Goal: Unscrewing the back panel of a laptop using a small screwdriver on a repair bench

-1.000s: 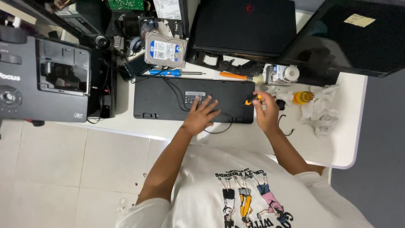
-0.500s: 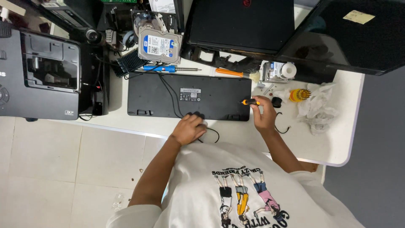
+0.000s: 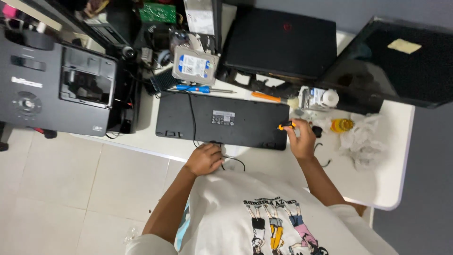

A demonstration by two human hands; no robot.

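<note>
On the white worktop [image 3: 377, 189] our black keyboard [image 3: 222, 120] lies face down. Our left hand [image 3: 205, 159], loosely curled, rests at its near edge on the cable [image 3: 233, 160]; our right hand [image 3: 301, 139] grips a small orange-handled screwdriver [image 3: 285, 126] at its right end.

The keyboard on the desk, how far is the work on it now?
Done: the black keyboard lies face down. In hand: the right hand holds an orange-handled screwdriver at its right end, and the left hand rests at its near edge by the cable. Left: the back cover is not yet off.
</note>
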